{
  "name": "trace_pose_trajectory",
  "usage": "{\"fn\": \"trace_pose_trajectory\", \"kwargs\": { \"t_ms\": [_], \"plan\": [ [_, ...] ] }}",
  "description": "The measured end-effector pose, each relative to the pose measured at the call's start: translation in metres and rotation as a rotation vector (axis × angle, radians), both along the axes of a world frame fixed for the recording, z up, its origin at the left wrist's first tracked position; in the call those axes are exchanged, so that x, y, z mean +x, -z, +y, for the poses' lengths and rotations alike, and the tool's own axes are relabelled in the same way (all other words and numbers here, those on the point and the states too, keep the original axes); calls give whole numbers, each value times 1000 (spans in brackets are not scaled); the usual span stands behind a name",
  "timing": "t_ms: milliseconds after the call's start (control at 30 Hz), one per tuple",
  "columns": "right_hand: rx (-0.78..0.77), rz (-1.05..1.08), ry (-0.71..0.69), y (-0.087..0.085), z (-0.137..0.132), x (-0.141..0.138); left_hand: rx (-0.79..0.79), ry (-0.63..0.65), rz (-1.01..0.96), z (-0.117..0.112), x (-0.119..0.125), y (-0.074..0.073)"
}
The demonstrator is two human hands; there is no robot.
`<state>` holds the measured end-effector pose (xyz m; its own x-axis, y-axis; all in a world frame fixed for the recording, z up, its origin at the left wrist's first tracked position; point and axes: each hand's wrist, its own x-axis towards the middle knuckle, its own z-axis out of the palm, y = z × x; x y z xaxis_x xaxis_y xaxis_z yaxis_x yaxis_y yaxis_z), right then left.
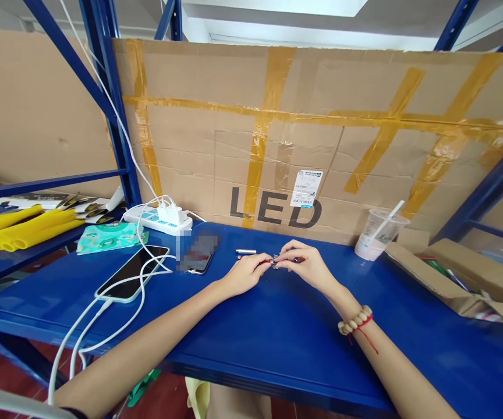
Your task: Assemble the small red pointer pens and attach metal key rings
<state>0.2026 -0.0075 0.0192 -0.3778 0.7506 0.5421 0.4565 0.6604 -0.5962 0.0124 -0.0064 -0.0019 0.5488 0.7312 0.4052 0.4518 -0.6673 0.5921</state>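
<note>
My left hand (246, 274) rests low over the blue tabletop, thumb and fingers pinched on a thin red and silver piece (272, 262) whose kind is too small to tell. My right hand (307, 265) meets it from the other side. Its thumb and index finger are closed at the silver end, and the other fingers are bent above. What the right fingertips grip is too small to make out. Just behind the left hand lies a short silver tube (246, 252), with a bit of red beside it.
Left of my hands lie a phone (199, 253) and a larger phone (133, 273) crossed by white cables. Behind are a power strip (159, 219) and a green tissue pack (109, 237). A plastic cup (380, 233) and an open cardboard box (461, 279) stand right; a cardboard wall (199, 157) closes the back.
</note>
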Motion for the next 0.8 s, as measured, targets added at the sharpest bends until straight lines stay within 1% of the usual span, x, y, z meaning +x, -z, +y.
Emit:
{"fn": "trace_pose_trajectory", "kwargs": {
  "t_ms": [167,433,567,667,800],
  "plan": [
    [20,-128,19,1,1,2,11,37,52,1,-3,0],
    [31,-136,32,3,1,4,13,44,63,-2,-3,-2],
    [-3,-90,4,4,2,4,-14,75,41,-1,-3,1],
    [-60,-29,-30,5,4,3,-37,99,13,0,-2,5],
    [-127,50,-67,4,5,1,-41,106,-78,-1,1,10]
  ]
}}
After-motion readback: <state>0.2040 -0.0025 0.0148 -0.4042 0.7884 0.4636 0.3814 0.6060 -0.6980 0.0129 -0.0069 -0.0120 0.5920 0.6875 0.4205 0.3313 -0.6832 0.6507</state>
